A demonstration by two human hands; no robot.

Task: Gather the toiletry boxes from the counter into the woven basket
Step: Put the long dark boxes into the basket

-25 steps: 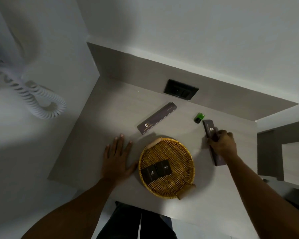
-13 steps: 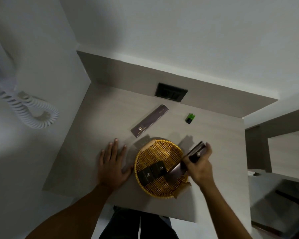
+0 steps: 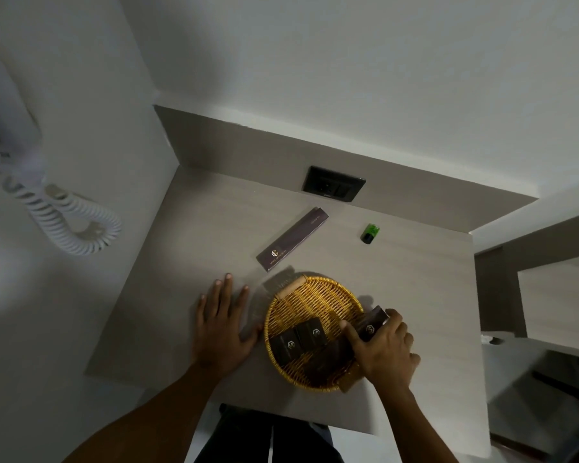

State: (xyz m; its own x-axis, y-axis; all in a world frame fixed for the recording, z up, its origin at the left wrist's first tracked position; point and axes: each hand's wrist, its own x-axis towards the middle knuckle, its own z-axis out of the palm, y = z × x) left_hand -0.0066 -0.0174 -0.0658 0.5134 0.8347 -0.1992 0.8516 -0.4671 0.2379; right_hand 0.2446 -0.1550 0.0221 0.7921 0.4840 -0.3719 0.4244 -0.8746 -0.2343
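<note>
A round woven basket (image 3: 310, 297) sits near the counter's front edge with two small dark boxes (image 3: 298, 340) lying inside it. My right hand (image 3: 386, 352) grips a long dark box (image 3: 370, 324) that slants down into the basket's right side, its upper end poking over the rim. My left hand (image 3: 223, 324) lies flat on the counter just left of the basket, fingers spread, holding nothing. Another long dark box (image 3: 293, 238) lies on the counter beyond the basket.
A small green and black object (image 3: 370, 232) rests on the counter at the back right. A black wall socket (image 3: 333, 188) is set in the backsplash. A white coiled phone cord (image 3: 61, 222) hangs on the left wall. The counter (image 3: 181, 262) ends at the right edge.
My right hand picked the long box up from the right of the counter, carried it left and lowered it into the basket. My left hand stayed flat.
</note>
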